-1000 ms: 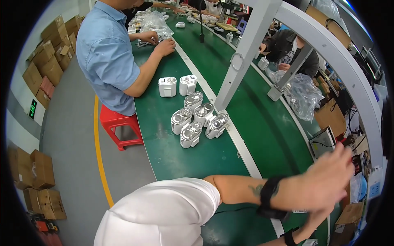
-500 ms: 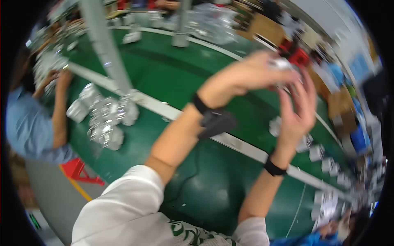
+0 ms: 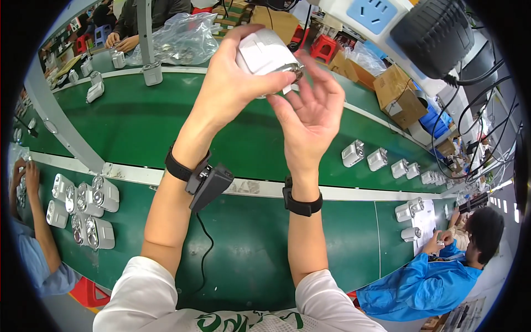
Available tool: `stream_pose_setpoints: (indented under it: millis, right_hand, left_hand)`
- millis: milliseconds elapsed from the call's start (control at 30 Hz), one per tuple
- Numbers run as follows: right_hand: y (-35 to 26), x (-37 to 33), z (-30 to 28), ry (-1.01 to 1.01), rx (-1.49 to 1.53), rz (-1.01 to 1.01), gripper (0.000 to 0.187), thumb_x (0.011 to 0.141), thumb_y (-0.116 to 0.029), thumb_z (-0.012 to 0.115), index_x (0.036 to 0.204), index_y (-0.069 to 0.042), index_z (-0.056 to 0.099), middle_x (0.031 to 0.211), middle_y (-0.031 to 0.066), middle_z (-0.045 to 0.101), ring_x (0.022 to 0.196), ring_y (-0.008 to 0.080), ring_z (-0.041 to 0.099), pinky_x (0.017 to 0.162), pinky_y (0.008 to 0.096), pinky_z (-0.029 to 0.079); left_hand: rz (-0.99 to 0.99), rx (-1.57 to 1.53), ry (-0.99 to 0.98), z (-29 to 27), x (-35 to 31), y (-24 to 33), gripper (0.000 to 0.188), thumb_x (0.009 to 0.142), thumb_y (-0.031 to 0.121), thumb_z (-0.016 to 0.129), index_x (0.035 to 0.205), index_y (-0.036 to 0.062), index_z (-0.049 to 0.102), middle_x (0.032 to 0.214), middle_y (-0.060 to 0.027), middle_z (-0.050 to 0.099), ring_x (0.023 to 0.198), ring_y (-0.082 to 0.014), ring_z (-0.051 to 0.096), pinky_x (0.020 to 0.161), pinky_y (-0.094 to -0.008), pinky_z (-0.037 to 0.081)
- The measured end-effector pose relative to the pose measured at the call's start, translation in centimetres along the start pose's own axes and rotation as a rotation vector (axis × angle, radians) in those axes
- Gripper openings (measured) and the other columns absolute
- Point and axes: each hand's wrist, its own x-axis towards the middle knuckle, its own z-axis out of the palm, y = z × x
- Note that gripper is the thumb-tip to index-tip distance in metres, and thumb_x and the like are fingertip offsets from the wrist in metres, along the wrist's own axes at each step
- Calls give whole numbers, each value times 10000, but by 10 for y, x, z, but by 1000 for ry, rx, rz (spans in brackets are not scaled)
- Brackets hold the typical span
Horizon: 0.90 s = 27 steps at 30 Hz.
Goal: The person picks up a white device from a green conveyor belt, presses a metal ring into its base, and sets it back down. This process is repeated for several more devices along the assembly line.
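Above the green conveyor belt point(image 3: 166, 127), my left hand point(image 3: 221, 83) grips a white boxy lamp point(image 3: 264, 51) with rounded edges, thumb across its near side. The lamp's shiny clear end points right. Beside that end, my right hand point(image 3: 311, 119) is raised palm up with its fingers spread. Whether a fingertip of it touches the lamp is hard to see. Several similar white lamps point(image 3: 100, 232) with round shiny reflectors stand grouped on the green table point(image 3: 249, 243) to the left of my arms. A black strapped device point(image 3: 207, 185) sits on my left wrist, its cable running down.
A white power strip point(image 3: 354, 8) with a black adapter point(image 3: 434, 36) hangs close at upper right. More lamps point(image 3: 353, 153) line the belt to the right. A grey post point(image 3: 55, 119) rises at left. Co-workers sit at left, far left and right, one in a blue jacket point(image 3: 420, 285).
The view has swung toward the right and steadied. My hands stay raised with the lamp, now nearer the middle; my right hand's fingers have opened away from it.
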Motion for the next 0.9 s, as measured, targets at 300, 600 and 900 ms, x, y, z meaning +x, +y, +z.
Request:
stream_pose_setpoints:
  millis: [300,600,900]
  right_hand:
    - [0,4,-15,-45,-168,-29,553,783,130,678,1285,41,465,1380,240,526,1236,286,573,1017,381,513]
    - [-5,6,-13,-117,-182,-98,550,761,122,689,1269,47,493,1404,262,507,1252,289,566,1016,370,507]
    - [-18,11,-17,-266,-282,-181,603,764,144,639,1326,58,437,1449,289,447,1336,299,487,1052,365,453]
  left_hand:
    - [396,292,-82,2,2,0,883,666,44,865,1410,-11,392,1266,-116,558,1177,-194,560,972,-332,497]
    - [506,429,55,14,-12,22,858,647,207,869,1366,-31,464,1225,-177,522,1113,-285,540,932,-383,459]
    - [629,518,194,22,-14,34,841,613,251,896,1306,-46,520,1132,-198,532,1026,-318,543,890,-390,455]
